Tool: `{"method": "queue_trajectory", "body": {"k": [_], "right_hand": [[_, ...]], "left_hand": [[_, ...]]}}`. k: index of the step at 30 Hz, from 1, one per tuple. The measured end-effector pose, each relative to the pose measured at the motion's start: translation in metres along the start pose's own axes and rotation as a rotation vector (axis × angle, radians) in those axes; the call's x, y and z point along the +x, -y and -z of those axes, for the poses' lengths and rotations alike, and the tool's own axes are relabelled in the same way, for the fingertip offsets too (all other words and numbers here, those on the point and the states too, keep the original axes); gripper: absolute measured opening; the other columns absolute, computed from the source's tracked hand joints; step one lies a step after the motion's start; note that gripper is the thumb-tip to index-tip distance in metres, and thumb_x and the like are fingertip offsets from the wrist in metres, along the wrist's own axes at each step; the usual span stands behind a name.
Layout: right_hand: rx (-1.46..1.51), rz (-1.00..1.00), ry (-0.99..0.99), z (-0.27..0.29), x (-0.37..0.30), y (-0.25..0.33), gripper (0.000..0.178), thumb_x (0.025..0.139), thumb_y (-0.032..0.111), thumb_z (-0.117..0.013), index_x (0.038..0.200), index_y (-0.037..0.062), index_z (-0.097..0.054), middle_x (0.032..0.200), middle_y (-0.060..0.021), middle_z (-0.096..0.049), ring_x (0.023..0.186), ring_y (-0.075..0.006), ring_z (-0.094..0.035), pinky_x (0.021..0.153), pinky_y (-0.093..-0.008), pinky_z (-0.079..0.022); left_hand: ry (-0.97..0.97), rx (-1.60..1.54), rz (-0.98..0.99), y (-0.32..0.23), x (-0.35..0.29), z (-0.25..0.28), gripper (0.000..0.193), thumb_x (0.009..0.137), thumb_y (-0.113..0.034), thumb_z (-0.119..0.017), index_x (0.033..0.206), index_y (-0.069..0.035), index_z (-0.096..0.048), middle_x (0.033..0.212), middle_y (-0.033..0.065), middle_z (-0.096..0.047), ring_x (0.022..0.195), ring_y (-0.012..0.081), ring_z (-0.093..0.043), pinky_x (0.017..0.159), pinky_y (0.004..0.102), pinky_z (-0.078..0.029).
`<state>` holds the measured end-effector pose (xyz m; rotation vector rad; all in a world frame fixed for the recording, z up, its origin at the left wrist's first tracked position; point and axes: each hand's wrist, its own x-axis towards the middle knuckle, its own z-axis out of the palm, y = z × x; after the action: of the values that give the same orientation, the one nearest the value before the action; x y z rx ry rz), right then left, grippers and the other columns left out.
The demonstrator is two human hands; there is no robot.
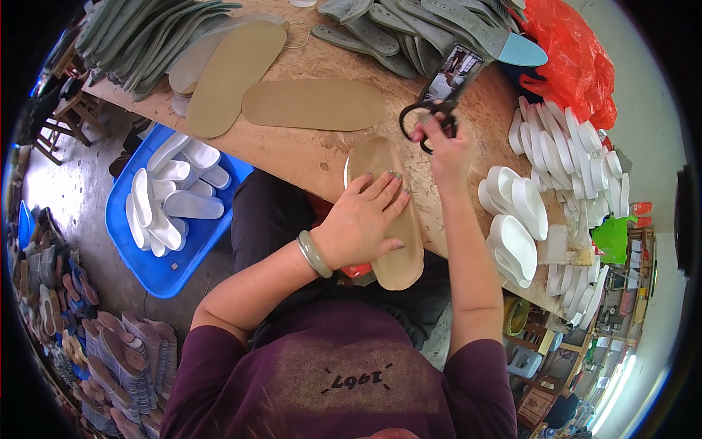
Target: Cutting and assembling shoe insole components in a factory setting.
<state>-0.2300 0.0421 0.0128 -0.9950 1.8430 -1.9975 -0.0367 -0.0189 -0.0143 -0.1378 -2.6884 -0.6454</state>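
My left hand [365, 223] lies flat with fingers stretched on a tan, sole-shaped sheet [401, 267]. A white rim shows under the sheet's left edge; the rest of what lies beneath is hidden. The lower end of the sheet sticks out over the table edge. Off to the right, my right hand [447, 150] grips a pair of scissors [411, 119] by the black handles, their blades pointing away from me. Two more tan sole-shaped sheets, one slanted [238, 77] and one lying crosswise [314, 104], rest farther back.
White shoe soles [512, 249] stand in stacks along the table's right side. Grey insoles [146, 44] pile up at the back left. A phone [453, 73] sits beyond the scissors, near a red plastic bag [570, 58]. Left of my legs, a blue tub [164, 278] holds white soles.
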Motion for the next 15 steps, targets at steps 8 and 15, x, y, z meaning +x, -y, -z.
{"method": "queue_trajectory", "body": {"k": [8,15], "right_hand": [[-0.964,0.509,0.245,-0.039,-0.026,0.000,0.024,0.088,0.008,-0.066,0.110,-0.0004,-0.062,0.085,-0.0148,-0.068,0.070,-0.0196,-0.068,0.061,-0.0322,-0.052],[-0.271,-0.071,-0.100,-0.028,-0.010,-0.008,0.013,0.090,0.006,-0.060,0.103,0.0032,-0.059,0.070,-0.0045,-0.063,0.057,-0.0120,-0.061,0.052,-0.0269,-0.048]], "left_hand": [[0.103,-0.024,0.045,-0.003,0.001,0.006,0.074,0.079,-0.048,-0.067,0.133,0.000,-0.051,0.136,0.0193,-0.051,0.134,0.0319,-0.042,0.112,0.0471,-0.028],[0.005,0.020,0.002,0.000,0.000,0.000,0.075,0.079,-0.049,-0.067,0.134,0.001,-0.050,0.138,0.0197,-0.050,0.134,0.0314,-0.042,0.112,0.0457,-0.028]]}}
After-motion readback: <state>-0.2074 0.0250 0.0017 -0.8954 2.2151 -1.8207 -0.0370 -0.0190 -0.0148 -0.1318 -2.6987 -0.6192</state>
